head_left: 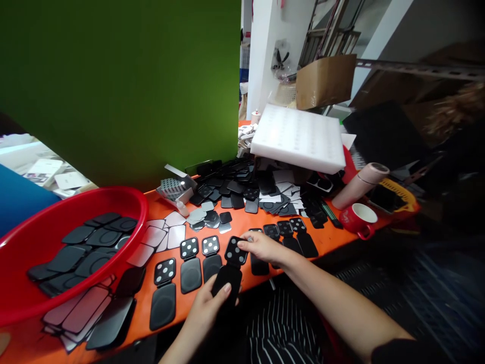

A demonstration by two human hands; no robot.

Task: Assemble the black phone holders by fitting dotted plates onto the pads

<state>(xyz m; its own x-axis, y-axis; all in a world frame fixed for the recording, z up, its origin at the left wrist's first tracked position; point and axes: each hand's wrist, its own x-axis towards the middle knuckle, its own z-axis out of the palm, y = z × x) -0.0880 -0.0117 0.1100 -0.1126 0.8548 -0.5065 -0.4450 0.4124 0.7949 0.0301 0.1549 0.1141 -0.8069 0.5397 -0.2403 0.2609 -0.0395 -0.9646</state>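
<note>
My left hand [208,306] is closed round the lower panel of a black hinged folding pad [227,280], thumb on its face. This pad is raised over the table's front edge, opened out, with round silver dots on its upper panel. My right hand [261,247] is closed at that panel's upper right corner, its thumb pressed on the face by the dots; the other fingers are partly hidden. Similar opened pads lie in a row to either side, among them one dotted pad [162,306] at the left and another pad [308,245] at the right.
A red basin [142,212] of black panels stands at the left, beside stacked pale sheets [85,308]. Black parts [235,187] are heaped behind the row on the orange table [142,303]. White foam [299,134], a pink bottle [359,184] and a red mug [350,220] are at the right.
</note>
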